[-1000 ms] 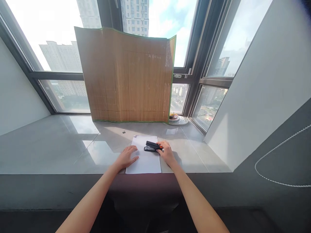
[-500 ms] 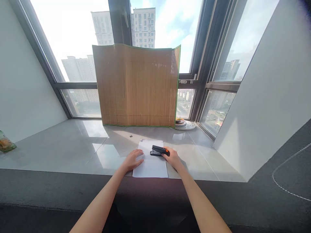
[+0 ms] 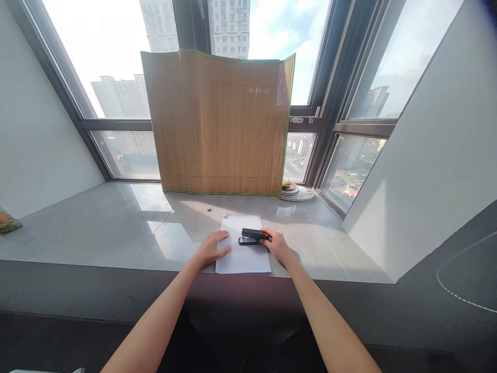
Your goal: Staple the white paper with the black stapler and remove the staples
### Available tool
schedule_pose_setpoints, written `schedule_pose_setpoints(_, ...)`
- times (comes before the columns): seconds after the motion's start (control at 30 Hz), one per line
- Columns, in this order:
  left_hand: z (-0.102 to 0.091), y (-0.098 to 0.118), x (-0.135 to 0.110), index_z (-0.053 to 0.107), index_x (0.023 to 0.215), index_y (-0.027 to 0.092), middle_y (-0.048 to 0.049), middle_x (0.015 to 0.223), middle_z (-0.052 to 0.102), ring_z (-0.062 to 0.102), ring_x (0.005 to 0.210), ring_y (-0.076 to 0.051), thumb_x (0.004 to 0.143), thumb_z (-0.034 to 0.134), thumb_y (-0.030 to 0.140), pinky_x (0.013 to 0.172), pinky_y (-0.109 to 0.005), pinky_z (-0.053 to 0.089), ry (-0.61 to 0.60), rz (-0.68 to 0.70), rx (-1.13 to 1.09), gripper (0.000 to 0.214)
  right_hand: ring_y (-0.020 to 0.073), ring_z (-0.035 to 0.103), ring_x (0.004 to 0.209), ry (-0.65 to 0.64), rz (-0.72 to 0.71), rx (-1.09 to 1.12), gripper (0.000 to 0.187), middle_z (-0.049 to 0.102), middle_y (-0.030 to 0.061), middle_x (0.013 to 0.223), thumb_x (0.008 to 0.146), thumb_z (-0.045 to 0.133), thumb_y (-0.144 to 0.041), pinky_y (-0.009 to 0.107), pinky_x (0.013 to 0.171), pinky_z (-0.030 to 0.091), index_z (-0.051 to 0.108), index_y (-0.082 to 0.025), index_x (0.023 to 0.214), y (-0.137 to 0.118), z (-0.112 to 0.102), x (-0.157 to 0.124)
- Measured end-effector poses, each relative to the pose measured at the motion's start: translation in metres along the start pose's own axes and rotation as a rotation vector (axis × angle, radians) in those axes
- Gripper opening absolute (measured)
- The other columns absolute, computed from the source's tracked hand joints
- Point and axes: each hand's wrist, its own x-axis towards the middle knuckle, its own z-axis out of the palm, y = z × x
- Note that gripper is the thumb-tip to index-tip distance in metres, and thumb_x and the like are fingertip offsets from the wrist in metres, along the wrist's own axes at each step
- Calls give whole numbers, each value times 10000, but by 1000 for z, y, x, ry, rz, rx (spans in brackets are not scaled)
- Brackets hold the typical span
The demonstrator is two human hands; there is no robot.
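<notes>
White paper [image 3: 243, 261] lies flat near the front edge of the windowsill; whether it is one sheet or a stack I cannot tell. My right hand [image 3: 277, 244] is closed around the rear end of a black stapler [image 3: 250, 238] with an orange mark. The stapler's jaws point left over the middle of the paper and stand slightly apart. At the paper's left edge rests my left hand [image 3: 214, 247], its thumb and fingers spread, touching the sheet and holding nothing.
A bamboo mat [image 3: 221, 124] with green edging stands upright against the window. Several stacked plates [image 3: 293, 192] sit by its lower right corner. On the far left lies a colourful packet [image 3: 8, 223], partly out of view. Slanting white walls flank the sill [image 3: 97, 233].
The view has tilted down a little, so the scene sits higher. The paper has turned slightly under my hands. The stapler is held a bit more level, still over the paper.
</notes>
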Motion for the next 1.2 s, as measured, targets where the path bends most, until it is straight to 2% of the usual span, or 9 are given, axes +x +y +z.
schedule_pose_setpoints(0.2, 1, -3, 0, 682, 1389, 239, -101, 1556, 610, 529, 1469, -333, 892, 741, 492, 1254, -518, 380, -12, 12, 22, 561, 291, 694, 1105, -44, 2, 14, 438, 782, 81, 1196, 826, 669, -377, 456, 1058, 496, 753, -228, 1229, 2, 1, 1)
schedule_pose_setpoints(0.33, 1, -3, 0, 687, 1379, 233, -108, 1541, 622, 547, 1450, -330, 891, 742, 500, 1243, -516, 396, 2, 12, 15, 559, 290, 678, 1138, -22, 9, 79, 396, 773, 80, 1204, 902, 508, -410, 445, 1057, 495, 780, -232, 1129, 2, 1, 4)
schedule_pose_setpoints(0.43, 0, -2, 0, 689, 1372, 228, -110, 1531, 630, 555, 1441, -326, 894, 737, 484, 1238, -511, 404, 5, 11, 14, 544, 283, 670, 1127, -18, 49, 146, 440, 775, 61, 1157, 885, 417, -342, 424, 1041, 489, 786, -227, 1098, 3, 1, 5)
schedule_pose_setpoints(0.67, 1, -2, 1, 696, 1360, 242, -99, 1519, 642, 566, 1434, -329, 895, 729, 487, 1230, -514, 420, 12, 8, 6, 527, 272, 638, 1074, -58, 60, 155, 447, 750, 46, 1108, 892, 380, -321, 402, 984, 457, 765, -235, 1104, 6, 1, 4)
schedule_pose_setpoints(0.93, 1, -1, 2, 685, 1365, 230, -106, 1523, 637, 547, 1449, -336, 888, 731, 484, 1238, -515, 403, -6, -7, 13, 542, 269, 612, 1028, -76, 54, 113, 346, 721, 55, 1050, 876, 389, -321, 402, 967, 466, 691, -236, 1021, 2, 2, 7)
schedule_pose_setpoints(1.13, 1, 1, 2, 517, 1533, 217, -129, 1548, 605, 532, 1457, -347, 870, 749, 499, 1225, -514, 404, -1, -60, -25, 756, 265, 620, 1016, -91, 78, 135, 343, 730, 54, 1041, 847, 406, -303, 379, 919, 494, 697, -238, 1015, -1, 0, 8)
schedule_pose_setpoints(1.2, 0, 2, 2, 517, 1521, 225, -125, 1537, 612, 547, 1440, -345, 869, 753, 492, 1219, -516, 408, -7, -62, -35, 742, 263, 621, 1001, -93, 72, 141, 346, 732, 52, 1023, 844, 408, -302, 378, 908, 495, 701, -235, 1015, -3, 0, 8)
